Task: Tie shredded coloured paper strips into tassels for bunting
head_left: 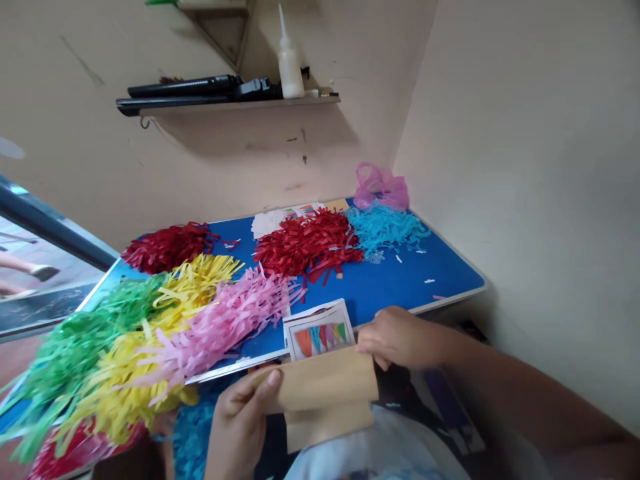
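Note:
Low in the head view, a tan piece of card or brown paper (pixel 327 383) with a fold across it is held between my two hands. My left hand (pixel 245 407) pinches its left end, thumb on top. My right hand (pixel 393 339) has its fingers closed at the upper right corner. Just beyond the tan piece, at the table's front edge, lies a white printed card (pixel 320 330) with a picture of coloured tassels; its lower part is hidden behind the tan piece.
On the blue table (pixel 400 280) lie shredded paper strips: red (pixel 310 243), light blue (pixel 387 230), pink (pixel 235 313), yellow (pixel 125 373) and green (pixel 95 333). A pink plastic bag (pixel 381 187) sits in the back corner. A wall shelf (pixel 240 105) holds a white nozzle bottle (pixel 291 70).

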`<action>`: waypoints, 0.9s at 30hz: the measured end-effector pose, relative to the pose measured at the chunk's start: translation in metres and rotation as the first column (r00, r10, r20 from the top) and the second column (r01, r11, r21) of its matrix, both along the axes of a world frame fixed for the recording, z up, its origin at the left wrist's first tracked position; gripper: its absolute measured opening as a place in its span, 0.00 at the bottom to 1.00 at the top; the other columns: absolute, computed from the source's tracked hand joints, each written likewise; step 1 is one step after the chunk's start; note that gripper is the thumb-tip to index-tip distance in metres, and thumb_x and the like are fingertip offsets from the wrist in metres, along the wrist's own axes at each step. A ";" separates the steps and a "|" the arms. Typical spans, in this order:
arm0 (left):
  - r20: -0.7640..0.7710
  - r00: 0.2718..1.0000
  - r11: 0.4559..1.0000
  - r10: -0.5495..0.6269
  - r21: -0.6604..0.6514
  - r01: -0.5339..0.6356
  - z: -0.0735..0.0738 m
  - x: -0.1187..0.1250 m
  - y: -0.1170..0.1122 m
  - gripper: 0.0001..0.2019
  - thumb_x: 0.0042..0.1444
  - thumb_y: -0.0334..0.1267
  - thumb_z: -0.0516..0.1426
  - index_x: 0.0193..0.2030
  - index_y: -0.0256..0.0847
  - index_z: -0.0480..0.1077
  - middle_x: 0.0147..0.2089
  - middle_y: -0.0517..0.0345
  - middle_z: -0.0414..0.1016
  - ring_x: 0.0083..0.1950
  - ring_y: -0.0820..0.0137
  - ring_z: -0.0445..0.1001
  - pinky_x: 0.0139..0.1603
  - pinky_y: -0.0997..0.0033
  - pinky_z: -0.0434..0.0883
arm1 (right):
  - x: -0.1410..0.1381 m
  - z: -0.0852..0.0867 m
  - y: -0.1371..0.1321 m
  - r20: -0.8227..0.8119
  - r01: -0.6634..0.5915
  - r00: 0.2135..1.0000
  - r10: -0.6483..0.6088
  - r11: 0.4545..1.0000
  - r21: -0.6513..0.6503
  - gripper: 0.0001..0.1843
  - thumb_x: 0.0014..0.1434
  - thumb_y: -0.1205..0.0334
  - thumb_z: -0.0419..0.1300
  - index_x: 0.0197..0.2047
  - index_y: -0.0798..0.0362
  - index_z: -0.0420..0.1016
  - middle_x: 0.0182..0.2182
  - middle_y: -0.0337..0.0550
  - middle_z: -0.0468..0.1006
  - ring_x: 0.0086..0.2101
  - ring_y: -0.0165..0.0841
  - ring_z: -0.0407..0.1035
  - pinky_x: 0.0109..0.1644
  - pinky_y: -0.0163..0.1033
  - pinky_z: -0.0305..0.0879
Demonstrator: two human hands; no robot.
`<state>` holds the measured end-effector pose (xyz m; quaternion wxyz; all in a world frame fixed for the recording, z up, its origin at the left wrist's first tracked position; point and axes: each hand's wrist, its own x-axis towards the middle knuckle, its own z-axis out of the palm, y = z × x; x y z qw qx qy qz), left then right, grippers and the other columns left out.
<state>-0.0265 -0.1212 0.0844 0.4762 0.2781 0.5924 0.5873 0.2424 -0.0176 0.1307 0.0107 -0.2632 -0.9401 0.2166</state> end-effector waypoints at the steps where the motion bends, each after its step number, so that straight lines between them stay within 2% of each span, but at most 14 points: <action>1: 0.080 0.995 0.998 0.053 -0.039 -0.050 -0.001 -0.009 -0.001 0.17 0.32 0.45 0.72 0.28 0.36 0.80 0.26 0.53 0.80 0.26 0.64 0.77 0.27 0.67 0.76 | 0.012 -0.001 0.007 -0.021 0.043 0.999 -0.045 0.996 -0.079 0.19 0.67 0.63 0.50 0.26 0.51 0.75 0.19 0.35 0.77 0.22 0.29 0.70 0.25 0.33 0.52; 3: 0.173 0.962 0.975 0.212 -0.105 -0.196 -0.004 -0.025 -0.004 0.18 0.30 0.45 0.73 0.29 0.39 0.79 0.25 0.56 0.80 0.24 0.64 0.77 0.25 0.66 0.77 | 0.034 0.001 0.018 -0.064 0.204 0.974 -0.219 0.961 -0.186 0.21 0.68 0.61 0.49 0.26 0.51 0.74 0.16 0.33 0.74 0.20 0.28 0.69 0.26 0.32 0.55; 5: 0.123 0.934 0.941 0.334 -0.106 -0.323 -0.010 -0.032 -0.006 0.20 0.30 0.47 0.72 0.31 0.40 0.80 0.25 0.56 0.81 0.24 0.62 0.77 0.22 0.64 0.76 | 0.043 0.006 0.020 -0.176 0.372 0.900 -0.400 0.913 -0.168 0.21 0.69 0.59 0.48 0.28 0.52 0.74 0.19 0.35 0.76 0.23 0.29 0.71 0.29 0.33 0.60; 6: 0.070 0.940 0.941 0.333 -0.094 -0.326 -0.013 -0.030 -0.007 0.20 0.31 0.47 0.72 0.33 0.40 0.80 0.26 0.56 0.81 0.25 0.61 0.78 0.22 0.65 0.76 | 0.040 0.009 0.017 -0.273 0.428 0.854 -0.443 0.896 -0.115 0.20 0.69 0.58 0.48 0.31 0.52 0.75 0.24 0.38 0.79 0.27 0.31 0.73 0.34 0.34 0.63; 7: 0.007 0.951 0.949 0.308 -0.072 -0.306 -0.014 -0.025 -0.007 0.20 0.33 0.47 0.71 0.34 0.40 0.80 0.27 0.56 0.81 0.26 0.61 0.78 0.23 0.65 0.76 | 0.032 0.012 0.010 -0.380 0.458 0.817 -0.433 0.889 -0.028 0.18 0.69 0.57 0.49 0.34 0.52 0.76 0.30 0.40 0.81 0.33 0.33 0.74 0.39 0.36 0.65; 9: -0.106 0.974 0.979 0.199 -0.022 -0.202 -0.014 -0.004 -0.005 0.19 0.36 0.47 0.70 0.35 0.40 0.81 0.31 0.56 0.82 0.32 0.59 0.80 0.30 0.65 0.77 | 0.004 0.018 -0.010 -0.533 0.430 0.801 -0.273 0.882 0.193 0.12 0.68 0.56 0.53 0.44 0.52 0.76 0.43 0.46 0.81 0.44 0.37 0.73 0.49 0.42 0.63; 11: -0.179 0.982 0.998 0.059 0.033 -0.054 -0.007 0.019 -0.001 0.16 0.38 0.47 0.70 0.33 0.40 0.81 0.34 0.54 0.83 0.39 0.57 0.80 0.39 0.65 0.77 | -0.029 0.020 -0.028 -0.525 0.311 0.845 -0.105 0.894 0.323 0.14 0.67 0.57 0.56 0.53 0.53 0.72 0.48 0.48 0.79 0.48 0.38 0.71 0.54 0.45 0.61; 12: -0.188 0.982 0.998 -0.005 0.058 0.017 -0.002 0.030 0.001 0.15 0.39 0.47 0.70 0.33 0.40 0.82 0.35 0.53 0.83 0.42 0.56 0.80 0.43 0.65 0.76 | -0.043 0.019 -0.034 -0.492 0.253 0.868 -0.062 0.908 0.333 0.15 0.67 0.58 0.56 0.55 0.54 0.71 0.47 0.48 0.79 0.48 0.37 0.71 0.53 0.44 0.61; 14: -0.110 0.988 0.989 -0.110 0.087 0.120 0.006 0.043 0.003 0.16 0.42 0.48 0.68 0.36 0.40 0.81 0.38 0.51 0.83 0.44 0.57 0.79 0.45 0.65 0.75 | -0.060 0.017 -0.037 -0.446 0.180 0.894 -0.046 0.948 0.264 0.14 0.66 0.62 0.57 0.54 0.54 0.71 0.45 0.45 0.80 0.46 0.35 0.72 0.50 0.39 0.64; 17: 0.138 0.974 0.982 -0.182 0.083 0.172 0.009 0.046 0.002 0.19 0.47 0.50 0.66 0.42 0.40 0.80 0.38 0.51 0.82 0.40 0.59 0.79 0.40 0.66 0.75 | -0.063 0.011 -0.029 -0.442 0.141 0.894 -0.070 0.981 0.130 0.10 0.65 0.66 0.58 0.48 0.53 0.77 0.42 0.41 0.81 0.43 0.31 0.73 0.47 0.34 0.66; 19: 0.245 0.949 0.980 -0.198 0.066 0.187 0.006 0.043 -0.001 0.18 0.48 0.50 0.65 0.40 0.39 0.80 0.34 0.52 0.81 0.36 0.61 0.79 0.36 0.68 0.74 | -0.060 0.008 -0.022 -0.445 0.118 0.893 -0.060 0.988 0.104 0.09 0.64 0.68 0.59 0.45 0.52 0.79 0.41 0.41 0.81 0.41 0.31 0.73 0.45 0.34 0.66; 24: 0.320 0.934 0.987 -0.160 0.054 0.150 0.001 0.043 0.000 0.17 0.45 0.51 0.66 0.31 0.37 0.78 0.26 0.55 0.77 0.31 0.65 0.76 0.31 0.71 0.71 | -0.065 0.005 -0.022 -0.453 0.132 0.891 -0.041 0.976 0.172 0.08 0.61 0.68 0.61 0.42 0.49 0.79 0.38 0.40 0.81 0.40 0.33 0.72 0.45 0.39 0.63; 27: 0.330 0.934 0.990 -0.138 0.065 0.123 0.004 0.047 0.002 0.17 0.45 0.51 0.66 0.29 0.37 0.77 0.24 0.57 0.75 0.30 0.67 0.75 0.30 0.72 0.70 | -0.072 -0.001 -0.027 -0.490 0.175 0.872 0.000 0.934 0.310 0.06 0.64 0.66 0.58 0.41 0.50 0.77 0.36 0.39 0.81 0.39 0.33 0.72 0.45 0.43 0.59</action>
